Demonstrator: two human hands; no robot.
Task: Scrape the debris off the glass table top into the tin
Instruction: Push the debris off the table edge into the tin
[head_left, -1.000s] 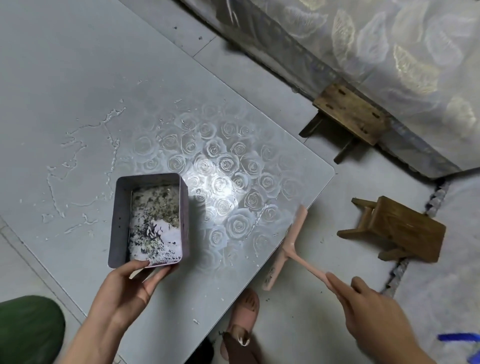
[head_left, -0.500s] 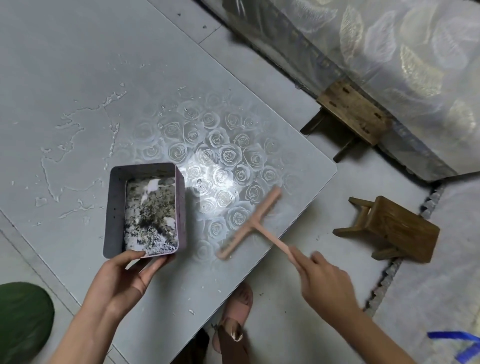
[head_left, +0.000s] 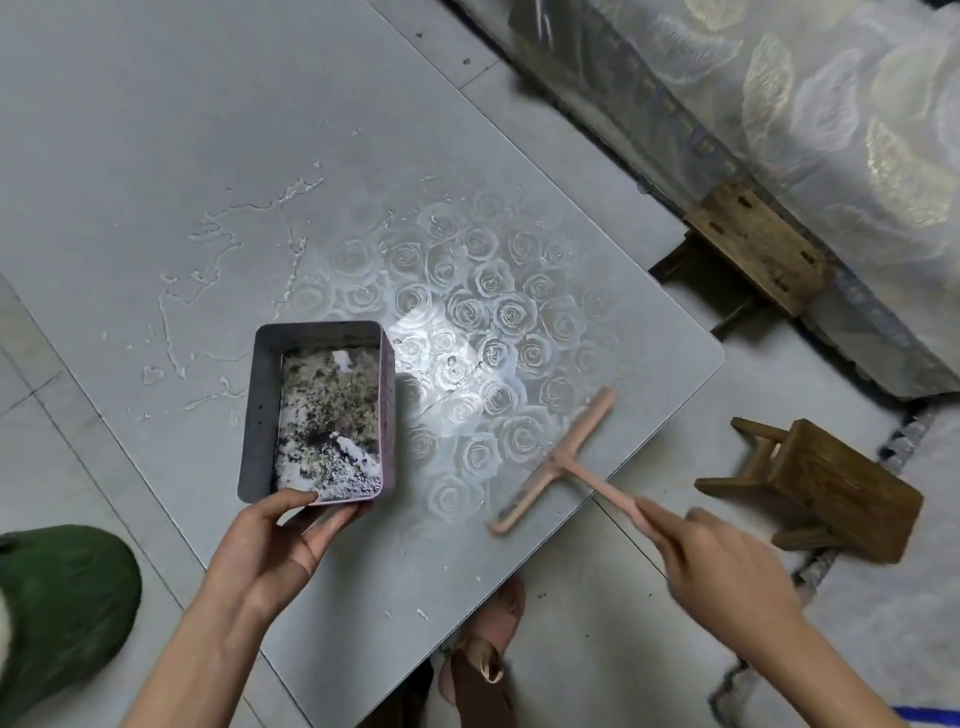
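Pink scraper (head_left: 553, 462) gripped in right hand (head_left: 722, 564), left hand (head_left: 272, 543) clasping tin (head_left: 317, 410)

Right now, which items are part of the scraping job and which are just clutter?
In use: tin, left hand, pink scraper, right hand, glass table top, debris streaks.
Clutter: wooden stool, green object, sandal.

Tin (head_left: 317, 410) on glass table top (head_left: 156, 156), debris (head_left: 330, 415) inside. Scraper (head_left: 553, 462) on table, right of tin. Stool (head_left: 826, 491) on floor, further right.
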